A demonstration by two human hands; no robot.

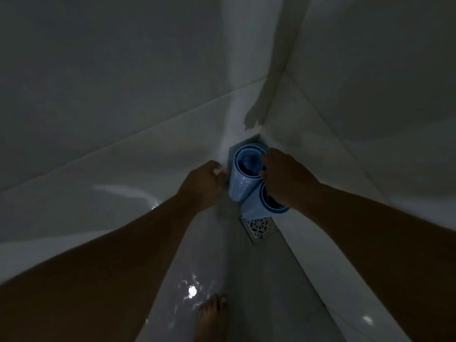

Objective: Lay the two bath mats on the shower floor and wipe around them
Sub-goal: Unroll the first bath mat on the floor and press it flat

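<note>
Head view: two blue rolled bath mats stood on end in the shower corner, long axes upright, open ends facing up toward the camera. The far mat [246, 166] sat against the corner; the near mat [259, 208] touched it, just behind the floor drain [259, 227]. The left hand [202, 183] reached in from the left, fingers loosely spread beside the far roll, holding nothing. The right hand [286, 176] curled over the rims of the rolls; its exact hold could not be told. A bare foot [212, 314] stood on the wet floor [271, 280].

Metal drain grate [258, 226] in floor (dim); bare foot [212, 314] near.
</note>
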